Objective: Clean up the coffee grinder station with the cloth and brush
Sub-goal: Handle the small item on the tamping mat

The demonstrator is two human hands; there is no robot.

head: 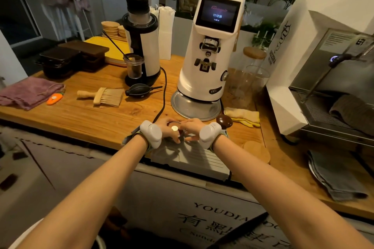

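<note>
Both hands meet at the counter's front edge: the left hand (pixel 169 130) and right hand (pixel 190 127) curl their fingers around a small dark round object, exactly what I cannot tell. Neither cleaning tool is in use yet. The brush (pixel 105 95) lies at ten o'clock from the hands, the purple cloth (pixel 28 93) further out at nine o'clock, so the next move likely calls for freeing a hand to reach left.
</note>
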